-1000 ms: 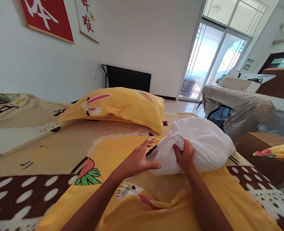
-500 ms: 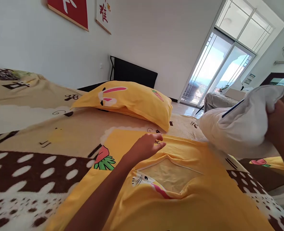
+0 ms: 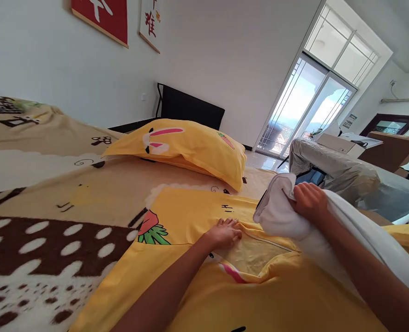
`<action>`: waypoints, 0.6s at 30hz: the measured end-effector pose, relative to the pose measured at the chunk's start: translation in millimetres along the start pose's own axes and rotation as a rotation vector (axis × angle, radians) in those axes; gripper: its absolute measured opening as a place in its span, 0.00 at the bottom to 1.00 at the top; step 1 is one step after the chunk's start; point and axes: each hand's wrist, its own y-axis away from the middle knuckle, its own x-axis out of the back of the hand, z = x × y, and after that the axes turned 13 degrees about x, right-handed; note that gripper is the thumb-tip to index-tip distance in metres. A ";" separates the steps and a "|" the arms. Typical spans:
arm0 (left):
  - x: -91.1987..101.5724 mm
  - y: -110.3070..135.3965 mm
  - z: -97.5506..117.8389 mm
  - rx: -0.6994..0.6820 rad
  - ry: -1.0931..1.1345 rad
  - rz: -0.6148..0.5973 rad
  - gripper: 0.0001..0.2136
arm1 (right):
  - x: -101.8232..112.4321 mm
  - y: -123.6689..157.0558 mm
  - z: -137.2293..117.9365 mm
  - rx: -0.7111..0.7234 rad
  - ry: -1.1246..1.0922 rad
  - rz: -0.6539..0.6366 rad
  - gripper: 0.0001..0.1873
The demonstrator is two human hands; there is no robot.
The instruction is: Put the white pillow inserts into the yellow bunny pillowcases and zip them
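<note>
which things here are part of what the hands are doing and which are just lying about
Part of the job:
- white pillow, gripped by the right hand
- yellow cover, spread out, left hand at its opening

Seemingly just about:
- plump yellow pillow
- patterned blanket underneath
- white box
- red wall hanging

The near yellow pillowcase is smooth, matt cloth, the white pillow soft, creased fabric, the left blanket fleecy; far right, crinkled plastic sheeting shines.
</note>
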 end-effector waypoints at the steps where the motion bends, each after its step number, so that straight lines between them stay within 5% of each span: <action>1: -6.1 -3.2 -2.7 0.013 -0.007 0.008 0.17 | -9.5 -0.1 -23.1 0.021 -0.016 -0.032 0.19; 4: -19.0 -10.2 -12.1 0.055 -0.026 0.063 0.19 | -24.3 -4.5 -82.6 0.039 -0.078 -0.087 0.17; 8: -28.6 -16.5 -19.3 0.066 -0.061 0.150 0.21 | -12.4 -18.5 -130.7 0.050 -0.191 -0.079 0.17; 13: -33.1 -22.8 -18.9 0.047 -0.112 0.295 0.21 | 22.3 -28.2 -145.0 -0.032 -0.315 -0.169 0.12; 18: -31.7 -34.7 -22.3 -0.036 -0.158 0.390 0.15 | 43.3 -24.5 -153.9 0.038 -0.497 -0.299 0.05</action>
